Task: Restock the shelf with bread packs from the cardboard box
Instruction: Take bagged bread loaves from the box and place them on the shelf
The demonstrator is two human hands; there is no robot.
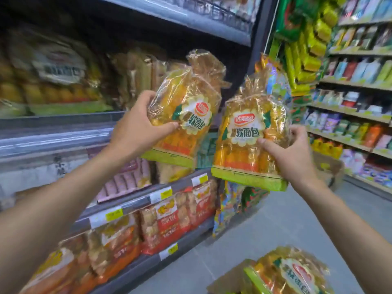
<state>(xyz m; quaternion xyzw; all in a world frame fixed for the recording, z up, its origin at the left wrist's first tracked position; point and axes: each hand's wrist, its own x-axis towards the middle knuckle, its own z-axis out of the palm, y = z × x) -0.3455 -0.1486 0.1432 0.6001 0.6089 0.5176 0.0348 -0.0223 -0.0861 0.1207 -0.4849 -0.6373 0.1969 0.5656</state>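
Note:
My left hand [139, 126] grips a clear yellow-and-orange bread pack [186, 111] by its left side, held upright in front of the upper shelf [57, 122]. A second, matching bread pack [252, 132] is gripped by my right hand [290, 153] at its lower right, held out past the shelf's end. Similar bread packs [53, 81] stand blurred on that shelf to the left. At the bottom right the cardboard box [229, 281] holds another bread pack [294, 274].
Lower shelves [148, 200] carry red and orange snack packs and yellow price tags. Colourful bags hang at the shelf end [233, 204]. An aisle of grey floor [286, 219] runs ahead, with stocked shelves [356, 115] on the right and a brown box [331, 168] beside them.

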